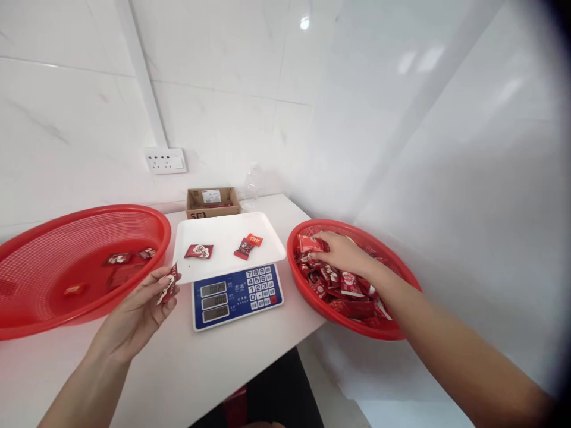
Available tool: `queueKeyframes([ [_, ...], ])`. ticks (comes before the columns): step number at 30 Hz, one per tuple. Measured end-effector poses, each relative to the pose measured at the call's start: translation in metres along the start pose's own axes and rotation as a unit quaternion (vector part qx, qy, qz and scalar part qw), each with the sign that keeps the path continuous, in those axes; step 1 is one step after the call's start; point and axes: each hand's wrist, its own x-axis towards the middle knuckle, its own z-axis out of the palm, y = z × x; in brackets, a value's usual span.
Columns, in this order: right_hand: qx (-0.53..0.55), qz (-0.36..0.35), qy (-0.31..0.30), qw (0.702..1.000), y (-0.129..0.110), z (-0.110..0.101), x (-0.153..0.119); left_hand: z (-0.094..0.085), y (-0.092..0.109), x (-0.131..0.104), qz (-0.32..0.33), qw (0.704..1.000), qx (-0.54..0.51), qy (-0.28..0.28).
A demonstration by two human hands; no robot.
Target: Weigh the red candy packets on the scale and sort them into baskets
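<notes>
Altogether, two red plastic mesh baskets (134,209) are seen, one on each side of a single blue-and-white digital scale (238,318) topped by one white tray (227,229). Three wrapped packets are carried by the tray: one maroon packet with white print (198,251) at the left, and, at the right, one dark red packet (243,249) touched by one small bright orange-red packet (254,239).

One red-and-white foil packet (168,286) is pinched between the thumb and fingers of the left hand (143,303), just beside the tray's lower left corner. Its long axis is tilted steeply, with the upper end pointed away and to the right. The maroon packet is laid crosswise; the dark red one is slanted from upper right to lower left.

The right hand (341,252) is lowered into the right basket, where a bright red packet (308,243) is touched between thumb and fingers, its long axis roughly crosswise; whether it is firmly gripped cannot be told. The heap beneath is partly hidden by hand and forearm and cannot be counted. A few packets are blurred in the left basket, which is cut off at the edge. The scale's three displays are hard to read.
</notes>
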Motion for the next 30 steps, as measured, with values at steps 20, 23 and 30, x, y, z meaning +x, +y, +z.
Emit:
queueKeyframes([
  [20, 0.041, -0.115, -0.053, 0.991, -0.095, 0.043, 0.073, -0.022, -0.011, -0.036, -0.034, 0.999, -0.001, -0.005],
  [23, -0.037, -0.073, -0.067, 0.994, -0.063, 0.032, 0.049, -0.024, -0.014, -0.041, -0.044, 0.999, 0.018, -0.018],
  [30, -0.011, -0.024, -0.088, 0.996, 0.001, 0.036, 0.008, -0.021, -0.029, -0.041, -0.083, 0.994, 0.033, -0.056],
])
